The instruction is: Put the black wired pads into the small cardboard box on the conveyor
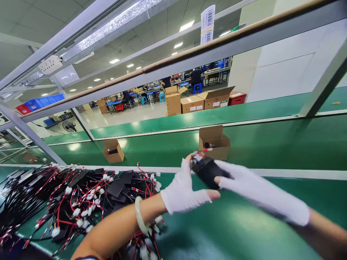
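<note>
White-gloved left hand and right hand both grip a black wired module; its loose red wires could snag.

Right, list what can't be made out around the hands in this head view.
- Black part: its underside and near end, covered by the left hand and right hand.
- Small open box behind it: contents hidden by its front wall.
- Pile of black plates with red and black wires: left and bottom cut off by the frame edge, near side hidden by the left forearm.
- Barcode label: print too small.
</note>
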`<action>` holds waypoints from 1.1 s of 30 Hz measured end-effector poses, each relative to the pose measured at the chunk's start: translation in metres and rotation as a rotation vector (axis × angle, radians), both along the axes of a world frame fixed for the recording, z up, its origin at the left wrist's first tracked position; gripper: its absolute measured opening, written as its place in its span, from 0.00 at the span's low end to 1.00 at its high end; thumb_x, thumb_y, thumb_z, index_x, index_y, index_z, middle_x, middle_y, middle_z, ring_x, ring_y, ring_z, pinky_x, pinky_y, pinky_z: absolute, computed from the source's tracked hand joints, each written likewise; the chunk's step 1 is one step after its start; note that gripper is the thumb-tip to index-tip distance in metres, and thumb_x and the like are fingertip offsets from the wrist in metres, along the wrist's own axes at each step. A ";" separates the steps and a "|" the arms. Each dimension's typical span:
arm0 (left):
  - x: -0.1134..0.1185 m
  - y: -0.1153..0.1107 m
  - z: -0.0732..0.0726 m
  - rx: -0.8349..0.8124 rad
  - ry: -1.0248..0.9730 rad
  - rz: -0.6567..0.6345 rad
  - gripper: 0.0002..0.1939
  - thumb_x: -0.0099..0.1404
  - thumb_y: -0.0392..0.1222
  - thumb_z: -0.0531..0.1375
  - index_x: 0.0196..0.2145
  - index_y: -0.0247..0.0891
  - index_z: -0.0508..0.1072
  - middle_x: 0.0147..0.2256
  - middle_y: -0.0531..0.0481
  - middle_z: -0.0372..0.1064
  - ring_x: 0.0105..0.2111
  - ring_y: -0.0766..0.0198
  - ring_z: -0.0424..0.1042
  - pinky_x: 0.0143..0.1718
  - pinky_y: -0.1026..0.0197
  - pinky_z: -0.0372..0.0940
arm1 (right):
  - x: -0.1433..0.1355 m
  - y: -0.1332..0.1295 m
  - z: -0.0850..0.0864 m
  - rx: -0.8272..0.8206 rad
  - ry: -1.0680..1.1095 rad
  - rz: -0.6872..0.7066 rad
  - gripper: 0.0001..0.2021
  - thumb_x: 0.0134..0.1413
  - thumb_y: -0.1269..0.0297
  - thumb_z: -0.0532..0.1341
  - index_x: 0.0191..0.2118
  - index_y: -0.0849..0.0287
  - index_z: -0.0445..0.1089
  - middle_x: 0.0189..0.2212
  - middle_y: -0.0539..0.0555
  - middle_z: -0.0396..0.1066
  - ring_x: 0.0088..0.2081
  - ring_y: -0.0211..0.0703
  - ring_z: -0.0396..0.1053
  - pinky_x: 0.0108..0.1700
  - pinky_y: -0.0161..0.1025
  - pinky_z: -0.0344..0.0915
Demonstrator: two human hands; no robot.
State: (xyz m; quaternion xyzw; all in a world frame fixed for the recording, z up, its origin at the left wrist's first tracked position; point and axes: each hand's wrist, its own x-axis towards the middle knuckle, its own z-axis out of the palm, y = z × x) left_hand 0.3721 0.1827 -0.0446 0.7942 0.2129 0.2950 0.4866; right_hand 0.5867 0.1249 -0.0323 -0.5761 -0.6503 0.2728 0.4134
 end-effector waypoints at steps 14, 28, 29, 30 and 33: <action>0.156 0.200 -0.044 1.125 0.751 -0.210 0.18 0.71 0.45 0.62 0.46 0.22 0.78 0.48 0.29 0.77 0.56 0.41 0.70 0.58 0.44 0.62 | 0.127 0.246 0.003 -0.593 -0.732 -0.059 0.08 0.63 0.65 0.69 0.36 0.63 0.73 0.36 0.50 0.75 0.39 0.40 0.74 0.47 0.44 0.74; 0.119 0.232 -0.073 1.029 0.811 -0.127 0.21 0.71 0.47 0.62 0.59 0.37 0.70 0.67 0.41 0.64 0.59 0.47 0.69 0.59 0.46 0.66 | 0.080 0.292 -0.022 -0.995 -0.742 0.212 0.18 0.69 0.54 0.64 0.55 0.61 0.71 0.50 0.57 0.73 0.46 0.45 0.74 0.48 0.47 0.76; 0.118 0.231 -0.074 1.023 0.817 -0.127 0.20 0.71 0.45 0.62 0.58 0.38 0.71 0.66 0.41 0.66 0.59 0.46 0.70 0.59 0.45 0.66 | 0.071 0.290 -0.020 -0.973 -0.741 0.186 0.19 0.69 0.54 0.64 0.56 0.61 0.71 0.51 0.58 0.72 0.47 0.45 0.74 0.49 0.48 0.76; 0.116 0.232 -0.076 1.019 0.825 -0.126 0.20 0.71 0.44 0.62 0.58 0.37 0.72 0.64 0.40 0.68 0.58 0.44 0.71 0.59 0.43 0.67 | 0.063 0.290 -0.019 -0.952 -0.743 0.159 0.19 0.68 0.54 0.64 0.56 0.61 0.71 0.51 0.58 0.72 0.48 0.46 0.74 0.49 0.49 0.76; 0.114 0.243 -0.080 1.014 0.864 -0.130 0.19 0.70 0.39 0.59 0.57 0.36 0.74 0.63 0.37 0.70 0.58 0.42 0.72 0.59 0.41 0.67 | 0.053 0.298 -0.025 -0.839 -0.756 0.131 0.19 0.68 0.52 0.65 0.55 0.61 0.72 0.51 0.57 0.73 0.49 0.49 0.74 0.50 0.50 0.76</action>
